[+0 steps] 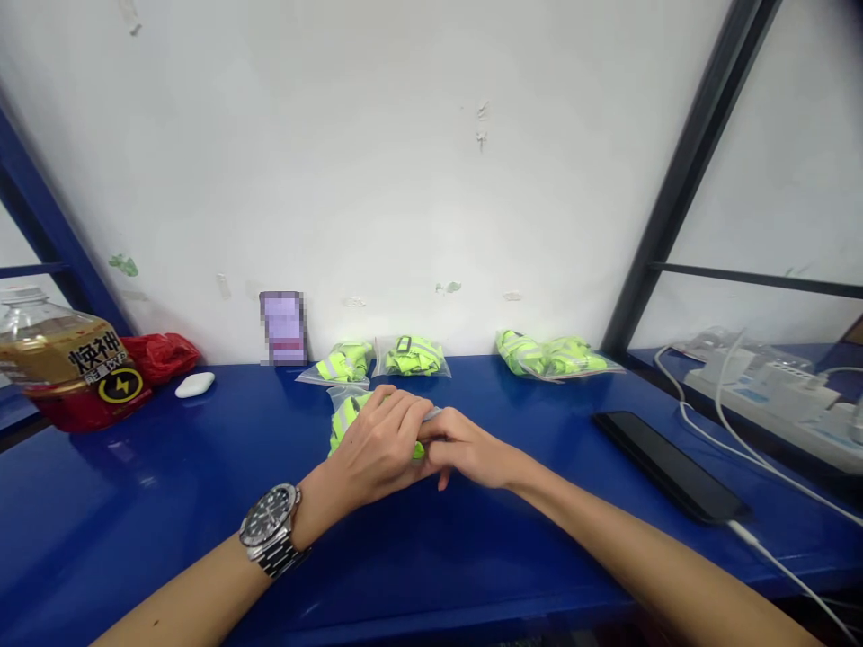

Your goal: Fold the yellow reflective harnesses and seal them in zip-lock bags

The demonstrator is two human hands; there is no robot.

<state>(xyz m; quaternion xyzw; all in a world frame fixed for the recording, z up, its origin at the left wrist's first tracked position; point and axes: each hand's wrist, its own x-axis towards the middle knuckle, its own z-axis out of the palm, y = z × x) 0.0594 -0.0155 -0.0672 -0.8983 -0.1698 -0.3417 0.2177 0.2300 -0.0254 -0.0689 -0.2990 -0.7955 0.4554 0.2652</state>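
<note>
Near the middle of the blue table lies a clear bag with folded yellow-green reflective straps [345, 415]. My left hand [387, 440], with a metal watch on its wrist, rests over the right part of this bag, its fingers bent round it. My right hand [465, 449] meets it from the right, fingers curled at the bag's edge, partly under the left fingers. Green material shows between the two hands. Behind them, by the wall, sit more bags of the same straps: one at the left [345, 361], one in the middle [413, 356], and a bulkier one to the right [549, 354].
A large drink bottle [64, 359], a red plastic bag [162, 356] and a white case [195, 385] are at the left. An upright phone [284, 329] leans on the wall. A black phone [667, 463] on a cable and a power strip [775, 395] are right.
</note>
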